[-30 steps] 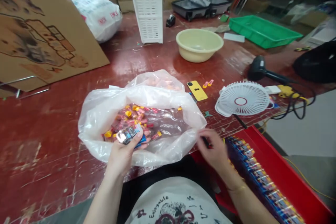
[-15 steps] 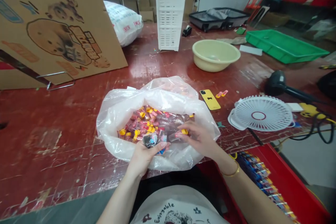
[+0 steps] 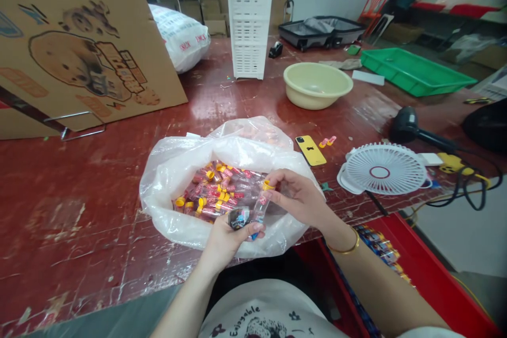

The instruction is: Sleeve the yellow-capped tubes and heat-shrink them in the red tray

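Note:
A clear plastic bag [image 3: 174, 169] lies open on the red table, filled with several small tubes with yellow caps [image 3: 216, 190]. My left hand [image 3: 227, 240] rests at the bag's near edge, fingers closed round a small stack of shiny printed packets [image 3: 240, 216]. My right hand [image 3: 299, 198] pinches one clear tube [image 3: 262, 202] by its yellow cap, holding it nearly upright just above the bag. The tube's lower end meets the packets in my left hand.
A yellow phone [image 3: 310, 150] and a white fan [image 3: 382, 169] lie right of the bag. Behind stand a cream bowl [image 3: 318, 84], a white slatted crate [image 3: 249, 16], a green tray [image 3: 415, 71] and a big cardboard box [image 3: 79, 47]. A red bin [image 3: 423, 269] of packets sits at my right.
My right hand came from the red bin side into the bag, took a tube and lifted it toward my left hand. My left hand kept its packets.

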Demonstrator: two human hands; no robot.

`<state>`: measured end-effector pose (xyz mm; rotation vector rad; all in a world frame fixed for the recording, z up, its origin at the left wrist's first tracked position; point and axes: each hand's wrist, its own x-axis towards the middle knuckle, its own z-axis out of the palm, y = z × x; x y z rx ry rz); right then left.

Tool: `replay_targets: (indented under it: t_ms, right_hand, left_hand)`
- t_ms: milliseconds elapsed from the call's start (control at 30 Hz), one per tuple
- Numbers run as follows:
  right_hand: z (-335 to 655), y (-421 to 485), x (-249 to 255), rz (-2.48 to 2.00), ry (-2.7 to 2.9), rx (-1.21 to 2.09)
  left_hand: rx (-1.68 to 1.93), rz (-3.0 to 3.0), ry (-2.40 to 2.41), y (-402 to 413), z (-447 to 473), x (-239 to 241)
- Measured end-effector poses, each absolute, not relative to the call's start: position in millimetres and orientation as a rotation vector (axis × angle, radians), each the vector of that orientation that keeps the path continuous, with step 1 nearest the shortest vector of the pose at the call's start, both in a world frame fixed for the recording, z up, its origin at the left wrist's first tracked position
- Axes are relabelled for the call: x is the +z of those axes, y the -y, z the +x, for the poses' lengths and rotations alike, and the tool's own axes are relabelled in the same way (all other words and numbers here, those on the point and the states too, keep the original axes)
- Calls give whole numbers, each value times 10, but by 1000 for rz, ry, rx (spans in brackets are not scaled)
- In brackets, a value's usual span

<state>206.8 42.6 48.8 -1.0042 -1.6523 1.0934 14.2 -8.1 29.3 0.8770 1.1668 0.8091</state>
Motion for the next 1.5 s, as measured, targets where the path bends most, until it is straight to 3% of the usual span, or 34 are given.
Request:
replay_targets:
  t_ms: [100,233,467,767,933,1100,1267,1500]
  right_hand:
    - [2032,-391,347,-1015,1488,1309]
    - [1929,-141,180,-976,1554,1347]
    - [1808,132,23,-1215,1776,811]
    - [1773,142,19,-1200,1704,796]
    - [2601,342,-196,-1409,1534,494]
    - [4203,1341,-733,-2332,1063,156]
    - [4770,2007,-1221,-2631,902,196]
    - [4811,1719,-1570,-2666,1017,283]
  left_hand:
    - [844,709,-1112,101,210,312]
    - [869,485,-1054,83,318,292]
    - [877,383,-1028,9,433,276]
    - [883,423,-1021,38,409,288]
    - [841,550,-1124,91,222,207]
    - [778,628,-1200,32,127,91]
    - [725,637,-1200,-19,204,88]
    - [742,547,-1199,34,178,118]
